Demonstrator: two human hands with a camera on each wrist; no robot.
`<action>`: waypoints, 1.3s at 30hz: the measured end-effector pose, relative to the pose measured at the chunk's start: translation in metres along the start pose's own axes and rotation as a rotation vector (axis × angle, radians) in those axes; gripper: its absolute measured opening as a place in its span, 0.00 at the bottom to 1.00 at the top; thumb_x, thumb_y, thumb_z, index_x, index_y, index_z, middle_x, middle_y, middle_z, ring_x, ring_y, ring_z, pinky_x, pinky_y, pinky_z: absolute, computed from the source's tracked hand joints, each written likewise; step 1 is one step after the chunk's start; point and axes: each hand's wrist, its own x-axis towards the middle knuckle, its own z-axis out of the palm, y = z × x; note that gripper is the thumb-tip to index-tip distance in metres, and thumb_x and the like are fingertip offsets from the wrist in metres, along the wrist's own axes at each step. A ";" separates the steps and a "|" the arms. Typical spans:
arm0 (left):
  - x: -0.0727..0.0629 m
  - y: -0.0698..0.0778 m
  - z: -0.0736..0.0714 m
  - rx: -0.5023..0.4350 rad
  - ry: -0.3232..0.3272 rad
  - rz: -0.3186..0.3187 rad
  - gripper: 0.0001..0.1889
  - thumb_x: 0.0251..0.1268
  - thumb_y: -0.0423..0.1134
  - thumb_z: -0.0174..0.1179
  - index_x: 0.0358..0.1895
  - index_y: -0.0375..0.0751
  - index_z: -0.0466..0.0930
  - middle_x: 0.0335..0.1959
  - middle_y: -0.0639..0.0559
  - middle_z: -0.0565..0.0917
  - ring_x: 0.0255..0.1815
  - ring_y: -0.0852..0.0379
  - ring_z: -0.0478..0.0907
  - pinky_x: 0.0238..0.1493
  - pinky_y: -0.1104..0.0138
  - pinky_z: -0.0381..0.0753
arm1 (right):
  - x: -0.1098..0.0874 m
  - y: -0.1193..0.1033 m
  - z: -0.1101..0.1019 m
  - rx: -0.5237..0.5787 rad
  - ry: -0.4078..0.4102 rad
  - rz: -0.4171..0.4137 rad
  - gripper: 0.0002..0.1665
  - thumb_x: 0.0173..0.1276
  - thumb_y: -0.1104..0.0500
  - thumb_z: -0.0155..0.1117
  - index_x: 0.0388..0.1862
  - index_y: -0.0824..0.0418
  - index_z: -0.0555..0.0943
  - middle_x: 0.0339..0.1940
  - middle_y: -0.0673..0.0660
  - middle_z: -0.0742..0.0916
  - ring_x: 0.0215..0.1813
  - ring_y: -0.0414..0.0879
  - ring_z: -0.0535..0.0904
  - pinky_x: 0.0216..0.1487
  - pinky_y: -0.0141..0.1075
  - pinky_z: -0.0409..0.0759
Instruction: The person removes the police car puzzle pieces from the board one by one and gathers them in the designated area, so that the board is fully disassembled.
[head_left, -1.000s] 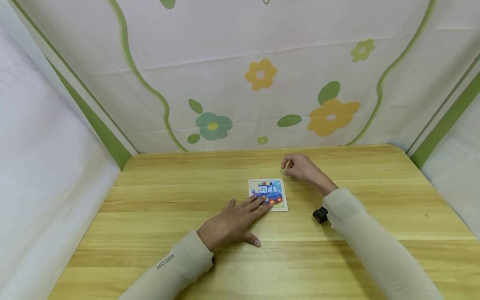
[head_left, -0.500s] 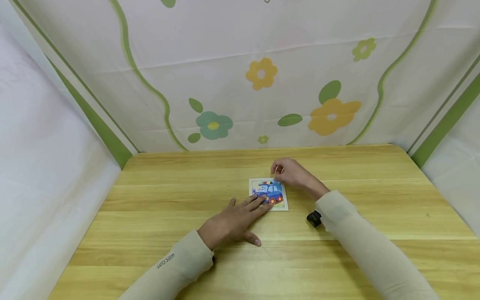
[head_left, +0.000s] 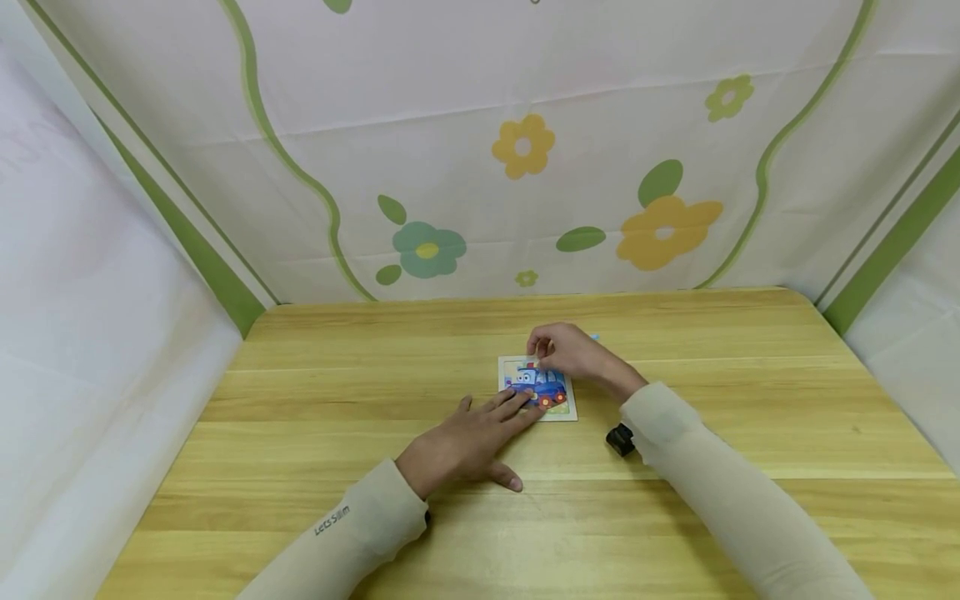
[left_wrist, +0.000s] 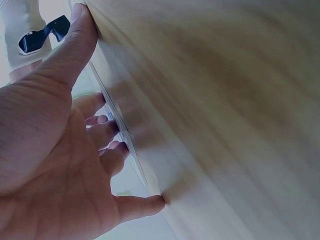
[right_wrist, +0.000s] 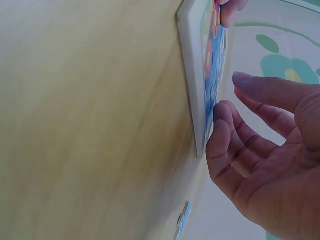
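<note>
A small square picture puzzle point(head_left: 556, 414) with a light frame and a blue cartoon car lies on the wooden table. Across its lower left part the left hand point(head_left: 472, 442) is spread, fingertips resting on the picture and thumb out on the table. Over the upper right part hovers the right hand point(head_left: 573, 350), fingers bent, covering that corner. In the right wrist view this hand point(right_wrist: 260, 135) has its lower fingertips against the puzzle's point(right_wrist: 200, 100) edge, the thumb apart from them; no piece is visible in it. A small light-blue puzzle piece point(right_wrist: 183, 220) lies on the table nearby.
The wooden table point(head_left: 315, 400) reaches back to a white cloth wall point(head_left: 337, 100) printed with flowers. Another white cloth point(head_left: 90, 333) borders the left side. A black wrist device point(head_left: 620, 439) sits under the right cuff.
The right hand has moved left and slightly nearer, from beyond the puzzle's corner to above its upper part. A light-blue piece has come into sight behind it. The left hand stays put.
</note>
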 end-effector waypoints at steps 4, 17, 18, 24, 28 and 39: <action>0.000 0.000 0.000 0.000 0.001 0.004 0.54 0.62 0.66 0.67 0.87 0.61 0.47 0.89 0.56 0.45 0.89 0.51 0.43 0.81 0.35 0.55 | 0.001 -0.001 0.002 -0.020 -0.018 -0.028 0.09 0.67 0.73 0.68 0.44 0.63 0.85 0.40 0.59 0.85 0.43 0.50 0.78 0.48 0.41 0.79; 0.000 -0.001 0.001 0.000 -0.005 -0.001 0.54 0.62 0.66 0.66 0.87 0.62 0.46 0.89 0.57 0.44 0.90 0.52 0.43 0.81 0.35 0.54 | 0.002 -0.001 0.003 -0.106 -0.071 -0.107 0.14 0.66 0.72 0.67 0.46 0.57 0.88 0.47 0.60 0.83 0.53 0.55 0.80 0.55 0.49 0.81; 0.000 -0.001 0.001 0.000 -0.006 0.000 0.54 0.62 0.66 0.66 0.87 0.61 0.46 0.89 0.57 0.44 0.90 0.52 0.42 0.81 0.35 0.54 | 0.002 -0.001 0.003 -0.110 -0.077 -0.113 0.15 0.67 0.73 0.65 0.46 0.57 0.89 0.47 0.60 0.83 0.54 0.55 0.80 0.57 0.50 0.81; 0.000 -0.002 0.002 0.008 -0.001 0.005 0.54 0.62 0.67 0.66 0.87 0.61 0.46 0.89 0.56 0.45 0.89 0.51 0.43 0.81 0.35 0.55 | 0.004 -0.002 0.003 -0.128 -0.118 -0.133 0.20 0.69 0.73 0.59 0.50 0.56 0.90 0.50 0.60 0.82 0.59 0.58 0.79 0.64 0.56 0.80; 0.000 -0.002 0.002 0.000 -0.002 0.007 0.54 0.63 0.66 0.66 0.87 0.61 0.46 0.89 0.56 0.46 0.89 0.51 0.44 0.81 0.35 0.54 | 0.004 -0.003 0.003 -0.132 -0.131 -0.119 0.20 0.70 0.73 0.60 0.50 0.55 0.89 0.50 0.61 0.81 0.61 0.60 0.79 0.65 0.56 0.80; 0.000 -0.002 0.001 -0.007 -0.004 0.004 0.54 0.62 0.66 0.66 0.87 0.61 0.46 0.89 0.56 0.46 0.89 0.51 0.43 0.81 0.35 0.54 | 0.004 -0.003 0.003 -0.138 -0.134 -0.132 0.20 0.70 0.74 0.58 0.49 0.55 0.89 0.50 0.60 0.80 0.56 0.55 0.77 0.59 0.51 0.79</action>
